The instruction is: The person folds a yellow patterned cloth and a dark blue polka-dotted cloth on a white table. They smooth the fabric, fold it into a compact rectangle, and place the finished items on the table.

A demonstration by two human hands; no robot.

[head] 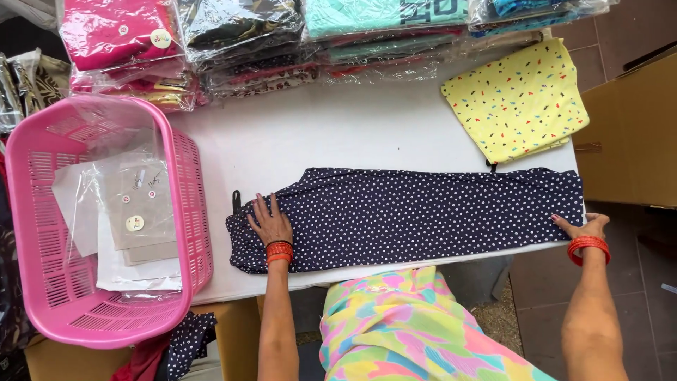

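Observation:
A long navy garment with white dots (423,212) lies flat across the white table (338,134). My left hand (268,222) rests palm down on its left end, fingers spread, with red bangles at the wrist. My right hand (584,227) pinches the garment's right end at the table's right edge, also wearing red bangles. A small black clip (236,200) lies just beyond the garment's left end.
A pink plastic basket (180,212) with clear bags and paper sheets stands at the left. A folded yellow printed garment (518,102) lies at the back right. Stacks of bagged clothes (282,39) line the far edge. A cardboard box (635,134) stands right.

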